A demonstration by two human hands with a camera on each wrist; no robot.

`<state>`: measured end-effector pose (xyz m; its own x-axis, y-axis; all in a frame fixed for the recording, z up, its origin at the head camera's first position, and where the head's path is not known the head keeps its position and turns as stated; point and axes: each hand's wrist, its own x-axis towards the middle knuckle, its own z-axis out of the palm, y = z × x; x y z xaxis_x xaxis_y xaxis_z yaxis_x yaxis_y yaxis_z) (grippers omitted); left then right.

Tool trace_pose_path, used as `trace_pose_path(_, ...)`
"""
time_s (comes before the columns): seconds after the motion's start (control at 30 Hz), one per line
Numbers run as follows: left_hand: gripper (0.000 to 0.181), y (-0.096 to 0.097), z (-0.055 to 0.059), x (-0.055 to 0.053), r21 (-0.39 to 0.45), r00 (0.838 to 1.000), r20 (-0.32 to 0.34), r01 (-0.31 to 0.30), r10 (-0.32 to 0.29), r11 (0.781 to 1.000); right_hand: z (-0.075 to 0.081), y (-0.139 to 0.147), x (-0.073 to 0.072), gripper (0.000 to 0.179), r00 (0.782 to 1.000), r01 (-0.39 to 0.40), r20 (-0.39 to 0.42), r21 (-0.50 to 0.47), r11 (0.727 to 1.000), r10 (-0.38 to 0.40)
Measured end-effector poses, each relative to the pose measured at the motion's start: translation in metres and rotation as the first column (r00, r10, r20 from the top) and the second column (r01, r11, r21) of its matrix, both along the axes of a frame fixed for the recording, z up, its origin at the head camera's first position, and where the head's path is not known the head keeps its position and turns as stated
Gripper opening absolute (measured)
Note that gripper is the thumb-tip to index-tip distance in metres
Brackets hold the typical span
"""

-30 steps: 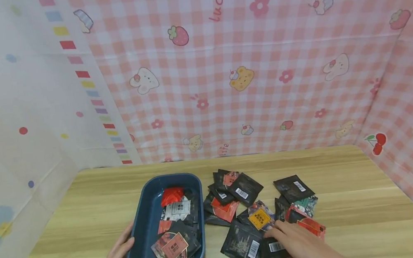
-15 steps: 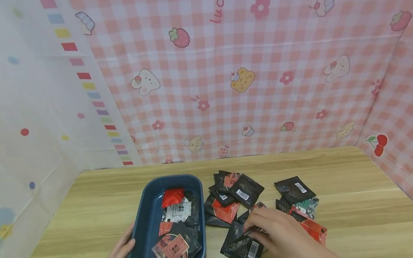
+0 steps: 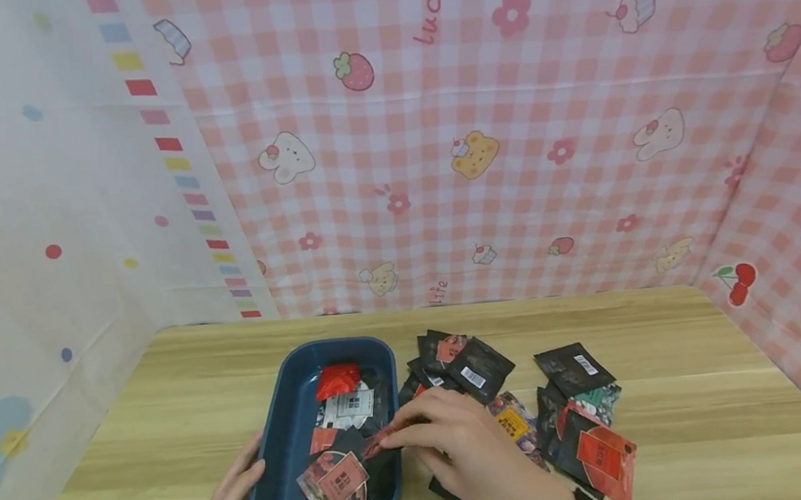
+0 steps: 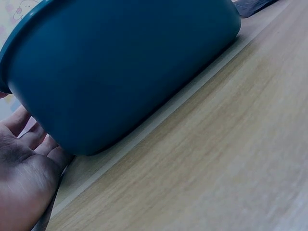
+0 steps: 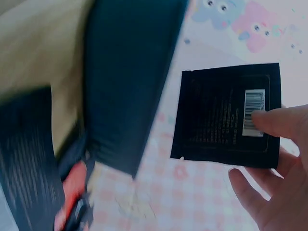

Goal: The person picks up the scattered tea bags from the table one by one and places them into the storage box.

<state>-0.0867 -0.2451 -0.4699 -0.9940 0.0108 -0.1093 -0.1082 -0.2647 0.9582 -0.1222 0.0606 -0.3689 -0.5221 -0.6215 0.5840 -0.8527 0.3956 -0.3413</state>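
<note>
My right hand (image 3: 463, 445) is over the right rim of a blue plastic bin (image 3: 271, 488), pinching a flat square sachet (image 5: 216, 115) between thumb and fingers. In the right wrist view the sachet's black back with a white barcode shows; in the head view, only a reddish edge is visible. My left hand (image 3: 232, 496) rests against the bin's left outer wall, fingers extended along it. The left wrist view has that hand (image 4: 29, 168) at the lower corner of the bin (image 4: 125, 62). Inside the bin lie a red packet (image 3: 337, 381), a white-labelled sachet (image 3: 350, 404) and a pink-labelled sachet (image 3: 336, 485).
Right of the bin, black sachets with printed fronts lie in a loose pile (image 3: 480, 367). Farther right is another group, with a red-labelled sachet (image 3: 601, 456) and a barcoded one (image 3: 574, 368). A yellow-labelled sachet (image 3: 513, 423) lies between. Patterned cloth (image 3: 399, 161) hangs behind the wooden table (image 3: 690, 399).
My right hand has picked up a black barcoded sachet from the near part of the pile and carried it left to the bin's edge. The left hand has stayed at the bin.
</note>
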Motion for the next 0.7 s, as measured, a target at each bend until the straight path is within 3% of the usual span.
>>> trace_pose_path(0.17,0.033,0.002,-0.002,0.0,0.059,0.996,-0.082,0.049,-0.044,0.997,-0.012,-0.021,-0.003,0.033,0.995,-0.074,-0.051,0.116,0.99,0.081)
trace_pose_path(0.33,0.035,0.002,-0.001,0.0,0.022,0.999,-0.039,0.031,-0.03,0.999,-0.021,-0.033,-0.004,0.026,0.989,-0.101,-0.09,0.192,0.976,0.12)
trace_pose_path(0.53,0.052,0.0,0.0,0.0,0.004,0.999,-0.019,0.03,-0.03,1.0,-0.027,-0.039,-0.005,0.023,0.987,-0.148,-0.024,0.25,0.957,0.159)
trace_pose_path(0.7,0.042,-0.001,0.0,0.002,0.019,0.999,-0.038,0.039,-0.039,0.999,-0.028,-0.038,-0.003,0.025,0.982,-0.189,0.057,0.291,0.938,0.18)
